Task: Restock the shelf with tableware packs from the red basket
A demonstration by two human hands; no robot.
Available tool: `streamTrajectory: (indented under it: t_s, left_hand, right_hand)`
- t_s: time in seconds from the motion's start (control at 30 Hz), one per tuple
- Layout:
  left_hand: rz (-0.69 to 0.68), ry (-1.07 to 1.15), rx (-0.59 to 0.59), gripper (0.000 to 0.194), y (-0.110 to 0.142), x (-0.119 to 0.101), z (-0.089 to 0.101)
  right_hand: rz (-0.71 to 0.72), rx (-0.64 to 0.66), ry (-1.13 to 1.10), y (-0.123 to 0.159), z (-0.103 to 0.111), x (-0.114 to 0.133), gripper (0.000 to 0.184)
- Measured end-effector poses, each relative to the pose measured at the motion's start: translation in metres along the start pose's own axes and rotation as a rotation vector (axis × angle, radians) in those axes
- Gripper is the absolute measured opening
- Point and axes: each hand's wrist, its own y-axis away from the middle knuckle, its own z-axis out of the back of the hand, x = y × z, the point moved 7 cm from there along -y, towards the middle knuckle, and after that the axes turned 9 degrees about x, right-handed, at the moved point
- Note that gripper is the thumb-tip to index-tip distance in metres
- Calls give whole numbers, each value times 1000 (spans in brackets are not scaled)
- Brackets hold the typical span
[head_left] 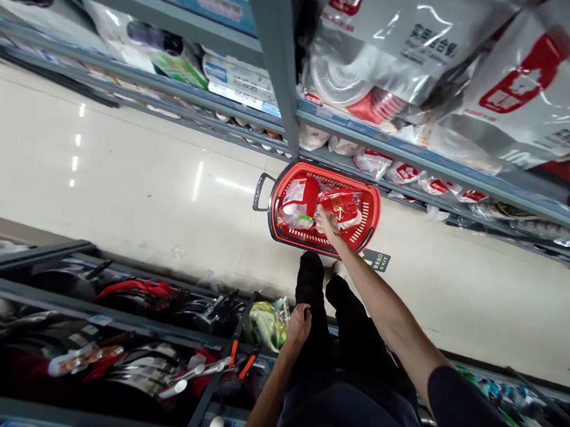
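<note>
A red shopping basket with a grey handle stands on the pale floor in front of my feet. Inside lie two red-and-white plastic packs. My right hand reaches down into the basket, its fingers on the right-hand pack, which it seems to hold. My left hand rests against my left thigh with its fingers curled and nothing visible in it.
Grey shelving on the far side holds large white-and-red bags and smaller packs. Behind me, low shelves carry dark pans and utensils with red and orange handles. A green exit sticker lies on the floor by the basket.
</note>
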Motion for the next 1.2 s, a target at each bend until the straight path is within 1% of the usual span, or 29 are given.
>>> streamTrajectory:
  t_s: [0.07,0.1,0.17,0.2,0.23,0.27,0.3,0.37,0.4,0.43,0.47,0.53,0.57,0.6,0.63,0.67,0.7,0.73,0.77,0.8,0.83,0.87,0.9,0.97,1.0,1.03,1.1,1.13,1.2]
  left_hand:
    - [7,75,-35,22,-3,2,17]
    - [11,108,-60,22,-5,2,27]
    - [10,165,-123,26,-9,-3,52]
    - [3,187,-160,32,-12,-10,68]
    - [-21,195,-205,41,-15,-21,86]
    - [-71,182,-260,54,-19,-36,107]
    - [-143,148,-322,69,-21,-56,128]
    - [-342,21,-441,100,-22,-108,166]
    - [-430,-42,-465,111,-20,-135,179]
    - [-505,-90,-450,115,-18,-162,185]
    - [-558,-112,-405,113,-15,-185,187]
    - [-605,-83,-285,98,-4,-224,179]
    - [-596,-33,-239,89,5,-238,173]
    - [-566,42,-206,80,15,-248,168]
    - [-513,146,-179,74,26,-255,162]
    - [-449,260,-153,69,38,-259,156]
    - [-390,361,-128,65,53,-264,150]
    - [-346,453,-100,63,69,-270,144]
    - [-317,536,-66,63,88,-277,136]
    - [-293,612,-30,63,107,-286,127]
    - [-270,679,10,63,128,-296,117]
    - [-244,738,51,60,149,-306,103]
    - [-211,792,91,57,170,-317,87]
    - [-170,830,134,49,209,-337,50]
    - [-170,825,144,48,227,-347,29]
    - [-181,822,156,49,244,-356,7]
    - [-215,824,183,55,273,-369,-37]
    - [-221,823,194,57,286,-371,-57]
    - [-200,799,200,57,306,-367,-94]
  right_hand:
    - [-72,-13,-108,-23,-27,19,34]
    - [-104,-24,-151,-28,-38,27,30]
    - [-129,-58,-223,-23,-49,43,25]
    - [-125,-74,-254,-11,-50,50,26]
    - [-111,-88,-283,5,-48,56,27]
    - [-91,-96,-311,27,-44,62,28]
    - [-68,-99,-338,52,-38,66,28]
    - [-30,-93,-385,109,-26,73,29]
    - [-21,-86,-404,138,-20,76,32]
    - [-16,-78,-422,166,-13,78,37]
    - [-12,-71,-442,193,-7,81,42]
    - [5,-49,-485,241,9,87,50]
    - [26,-18,-498,263,20,90,51]
    - [66,18,-495,283,33,94,50]
    - [123,38,-467,302,50,98,48]
    - [188,30,-416,322,72,101,45]
    - [248,-13,-356,341,99,101,43]
    - [292,-89,-304,360,129,98,44]
    - [314,-172,-272,380,160,93,47]
    - [319,-225,-272,398,188,87,53]
    - [319,-224,-300,415,212,81,59]
    - [326,-172,-349,432,231,77,65]
    - [345,-90,-399,449,245,76,69]
    - [410,88,-449,487,267,79,70]
    - [446,138,-442,508,277,80,69]
    - [478,151,-421,528,288,79,68]
    - [526,109,-379,566,310,70,65]
    - [539,79,-376,583,320,61,64]
    - [536,37,-408,609,335,36,61]
